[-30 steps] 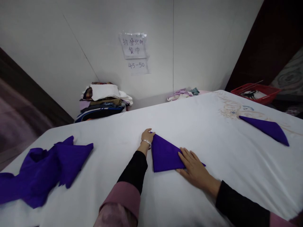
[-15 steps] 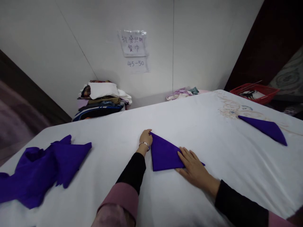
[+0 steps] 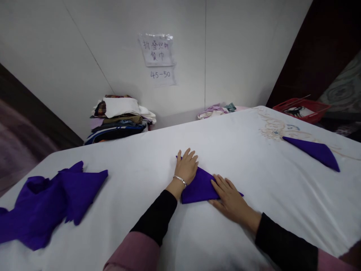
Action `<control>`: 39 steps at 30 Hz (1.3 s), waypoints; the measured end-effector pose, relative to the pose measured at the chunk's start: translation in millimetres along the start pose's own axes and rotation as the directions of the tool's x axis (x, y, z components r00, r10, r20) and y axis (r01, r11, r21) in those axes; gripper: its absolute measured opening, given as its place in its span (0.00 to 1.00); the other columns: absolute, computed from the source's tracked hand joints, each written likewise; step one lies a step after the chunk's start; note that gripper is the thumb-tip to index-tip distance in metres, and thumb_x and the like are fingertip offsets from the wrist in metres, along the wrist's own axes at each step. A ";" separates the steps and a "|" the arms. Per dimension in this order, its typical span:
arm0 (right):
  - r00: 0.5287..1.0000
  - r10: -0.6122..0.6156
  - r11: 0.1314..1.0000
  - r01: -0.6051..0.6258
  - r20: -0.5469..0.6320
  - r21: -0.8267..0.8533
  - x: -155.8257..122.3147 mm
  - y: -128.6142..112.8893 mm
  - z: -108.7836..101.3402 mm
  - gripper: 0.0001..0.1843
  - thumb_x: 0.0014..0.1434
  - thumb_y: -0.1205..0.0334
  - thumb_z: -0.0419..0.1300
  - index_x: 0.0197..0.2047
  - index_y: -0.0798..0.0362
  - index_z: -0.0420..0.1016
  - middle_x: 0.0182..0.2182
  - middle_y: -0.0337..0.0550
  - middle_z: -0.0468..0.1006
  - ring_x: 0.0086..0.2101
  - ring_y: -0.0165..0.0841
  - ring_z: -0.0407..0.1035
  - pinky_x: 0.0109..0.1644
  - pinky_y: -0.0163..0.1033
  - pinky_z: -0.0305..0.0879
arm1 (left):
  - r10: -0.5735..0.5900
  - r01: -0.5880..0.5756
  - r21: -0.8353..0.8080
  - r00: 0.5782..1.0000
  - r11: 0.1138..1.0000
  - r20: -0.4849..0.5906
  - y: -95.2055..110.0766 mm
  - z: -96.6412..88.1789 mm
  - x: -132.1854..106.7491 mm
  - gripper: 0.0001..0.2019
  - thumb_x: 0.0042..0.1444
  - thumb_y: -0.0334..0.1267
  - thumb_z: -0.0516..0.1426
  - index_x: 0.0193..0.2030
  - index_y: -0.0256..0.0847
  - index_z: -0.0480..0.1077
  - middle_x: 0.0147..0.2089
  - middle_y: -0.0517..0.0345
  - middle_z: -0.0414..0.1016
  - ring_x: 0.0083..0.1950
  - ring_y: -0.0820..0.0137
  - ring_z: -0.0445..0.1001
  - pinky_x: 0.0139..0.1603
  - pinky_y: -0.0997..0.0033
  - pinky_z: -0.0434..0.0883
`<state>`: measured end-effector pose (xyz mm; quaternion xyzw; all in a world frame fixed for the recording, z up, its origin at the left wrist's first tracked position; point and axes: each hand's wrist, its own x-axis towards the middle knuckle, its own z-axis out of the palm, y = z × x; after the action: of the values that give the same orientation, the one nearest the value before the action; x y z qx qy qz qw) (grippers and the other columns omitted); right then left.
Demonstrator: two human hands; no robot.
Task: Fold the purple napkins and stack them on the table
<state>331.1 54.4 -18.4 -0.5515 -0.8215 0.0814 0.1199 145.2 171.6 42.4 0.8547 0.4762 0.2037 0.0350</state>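
A purple napkin (image 3: 199, 188), folded into a triangle, lies flat on the white cloth in front of me. My left hand (image 3: 186, 167), with a silver bracelet at the wrist, rests palm down across its upper left part, fingers spread. The napkin's top corner pokes out beside those fingers. Flat on the right part lies my right hand (image 3: 229, 197), its fingers stretched out. A thin purple tip shows past it on the right. Neither hand grips the cloth.
Rumpled purple napkins (image 3: 42, 207) lie on the left of the white-covered table (image 3: 135, 165). A folded purple napkin (image 3: 314, 150) sits on the right, near a red basket (image 3: 313, 113). Folded clothes (image 3: 118, 118) and crumpled cloths (image 3: 216, 111) are by the wall, below a paper sign (image 3: 158, 56).
My left hand has let go of the napkin's upper left corner and moved right, now lying flat on top of it. The right hand stays in place.
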 end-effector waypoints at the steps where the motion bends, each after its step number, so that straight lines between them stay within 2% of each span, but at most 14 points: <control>1: 1.000 -0.001 1.000 0.001 -0.005 -0.001 -0.1 0.0 0.2 0.38 0.61 0.40 0.43 0.67 0.56 0.47 0.66 0.54 0.44 0.64 0.42 0.39 0.65 0.54 0.39 | 0.072 -0.071 0.026 0.997 0.997 -0.006 8.7 0.1 -2.3 0.17 0.61 0.39 0.45 0.54 0.46 0.66 0.62 0.55 0.63 0.68 0.63 0.48 0.67 0.49 0.36; 4: 1.000 0.004 1.000 -0.004 -0.015 0.004 0.1 -0.1 0.3 0.39 0.61 0.40 0.43 0.66 0.57 0.48 0.65 0.56 0.45 0.64 0.43 0.39 0.64 0.54 0.40 | 0.189 -0.194 0.060 0.978 0.979 0.083 21.3 8.2 -9.3 0.19 0.62 0.44 0.45 0.57 0.45 0.63 0.64 0.55 0.60 0.69 0.64 0.46 0.68 0.51 0.37; 7: 1.000 0.005 1.000 -0.005 -0.010 0.015 0.5 -0.1 -0.2 0.38 0.61 0.40 0.44 0.67 0.56 0.47 0.65 0.55 0.45 0.64 0.43 0.40 0.64 0.54 0.40 | 0.057 -0.076 0.062 0.963 0.995 0.263 9.9 23.6 -14.2 0.26 0.61 0.53 0.42 0.61 0.45 0.58 0.68 0.56 0.52 0.69 0.64 0.43 0.68 0.51 0.39; 9: 1.000 0.002 1.000 -0.002 -0.012 0.026 0.8 -0.2 -0.6 0.38 0.61 0.41 0.44 0.67 0.55 0.45 0.66 0.54 0.45 0.64 0.43 0.40 0.64 0.55 0.40 | -0.055 0.030 0.084 0.949 0.996 0.311 -5.8 32.1 -14.8 0.29 0.60 0.56 0.40 0.63 0.43 0.55 0.68 0.55 0.50 0.69 0.62 0.43 0.67 0.49 0.42; 15: 1.000 0.003 1.000 -0.003 -0.013 0.012 0.8 -1.1 -1.8 0.38 0.61 0.40 0.43 0.66 0.56 0.48 0.65 0.54 0.45 0.64 0.41 0.40 0.64 0.53 0.40 | -0.275 0.245 0.139 0.920 0.959 0.277 -45.6 35.3 -3.1 0.32 0.58 0.58 0.38 0.65 0.43 0.52 0.70 0.56 0.46 0.70 0.61 0.40 0.66 0.47 0.40; 19: 1.000 0.005 1.000 -0.005 -0.016 0.013 1.0 -1.2 -1.5 0.38 0.61 0.40 0.43 0.66 0.57 0.48 0.65 0.54 0.45 0.64 0.41 0.39 0.65 0.52 0.39 | -0.474 0.446 0.177 0.861 0.877 0.183 -61.8 29.3 1.4 0.30 0.60 0.53 0.38 0.64 0.38 0.52 0.69 0.49 0.45 0.69 0.56 0.41 0.64 0.41 0.41; 22: 1.000 0.004 1.000 -0.003 -0.011 0.024 1.3 -0.9 -1.5 0.38 0.61 0.40 0.43 0.66 0.57 0.48 0.65 0.54 0.45 0.64 0.41 0.40 0.65 0.52 0.40 | -0.562 0.542 0.176 0.822 0.822 0.094 -69.8 23.0 -3.1 0.29 0.61 0.50 0.39 0.62 0.34 0.55 0.68 0.44 0.49 0.69 0.54 0.44 0.64 0.42 0.44; 24: 1.000 0.002 1.000 -0.002 -0.012 0.031 1.5 -0.9 -2.1 0.38 0.61 0.40 0.43 0.66 0.56 0.48 0.65 0.54 0.45 0.64 0.41 0.40 0.65 0.52 0.40 | -0.576 0.562 0.159 0.816 0.812 0.056 -70.3 18.1 -9.0 0.27 0.62 0.49 0.39 0.60 0.36 0.60 0.67 0.46 0.54 0.68 0.57 0.48 0.64 0.47 0.48; 27: 1.000 0.003 0.999 -0.003 -0.016 0.036 1.7 -1.1 -2.8 0.38 0.61 0.40 0.43 0.66 0.56 0.49 0.65 0.53 0.45 0.64 0.41 0.40 0.64 0.52 0.40 | -0.553 0.545 0.126 0.833 0.829 0.033 -57.8 11.2 -21.8 0.25 0.63 0.47 0.38 0.57 0.37 0.63 0.63 0.48 0.61 0.65 0.62 0.56 0.63 0.55 0.53; 31: 1.000 0.009 0.999 -0.008 -0.028 0.037 1.9 -0.4 -1.1 0.38 0.61 0.40 0.44 0.66 0.57 0.50 0.65 0.55 0.47 0.64 0.43 0.41 0.64 0.53 0.40 | -0.429 0.425 0.082 0.902 0.902 0.049 -11.4 7.3 -52.1 0.23 0.60 0.49 0.44 0.57 0.40 0.63 0.63 0.52 0.61 0.65 0.65 0.56 0.65 0.58 0.52; 32: 0.999 0.007 0.999 -0.005 -0.037 0.037 1.9 -0.1 -0.2 0.38 0.61 0.40 0.44 0.66 0.57 0.51 0.65 0.55 0.47 0.63 0.43 0.41 0.64 0.53 0.40 | -0.355 0.351 0.070 0.933 0.934 0.058 3.4 7.6 -61.9 0.23 0.58 0.50 0.47 0.57 0.43 0.63 0.65 0.55 0.59 0.66 0.64 0.52 0.66 0.55 0.47; 34: 0.999 0.004 1.000 -0.002 -0.050 0.030 1.9 0.6 1.3 0.38 0.60 0.41 0.46 0.66 0.56 0.50 0.65 0.55 0.47 0.63 0.43 0.42 0.64 0.54 0.40 | -0.092 0.090 0.042 0.994 0.995 0.056 32.0 9.5 -81.7 0.23 0.56 0.45 0.51 0.57 0.42 0.63 0.65 0.53 0.58 0.67 0.60 0.49 0.67 0.48 0.42; 36: 0.999 0.009 1.000 -0.008 -0.041 0.016 2.1 0.8 1.8 0.37 0.60 0.43 0.47 0.66 0.57 0.50 0.65 0.54 0.47 0.63 0.43 0.41 0.64 0.53 0.40 | 0.048 -0.049 0.005 0.993 0.999 0.104 54.3 12.6 -98.0 0.22 0.56 0.38 0.50 0.58 0.42 0.62 0.64 0.55 0.60 0.67 0.63 0.51 0.67 0.49 0.41; 39: 1.000 0.026 1.000 -0.026 -0.005 -0.004 2.9 -0.4 -0.1 0.36 0.61 0.44 0.46 0.65 0.58 0.51 0.65 0.54 0.47 0.63 0.43 0.41 0.64 0.52 0.40 | 0.084 -0.087 0.006 0.977 0.996 0.198 70.0 18.1 -108.6 0.24 0.54 0.33 0.49 0.60 0.41 0.60 0.63 0.55 0.62 0.65 0.63 0.55 0.67 0.49 0.44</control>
<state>329.8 56.9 -17.9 -0.5627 -0.8140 0.0798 0.1199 157.8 46.0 9.5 0.8906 0.4346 0.1157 0.0670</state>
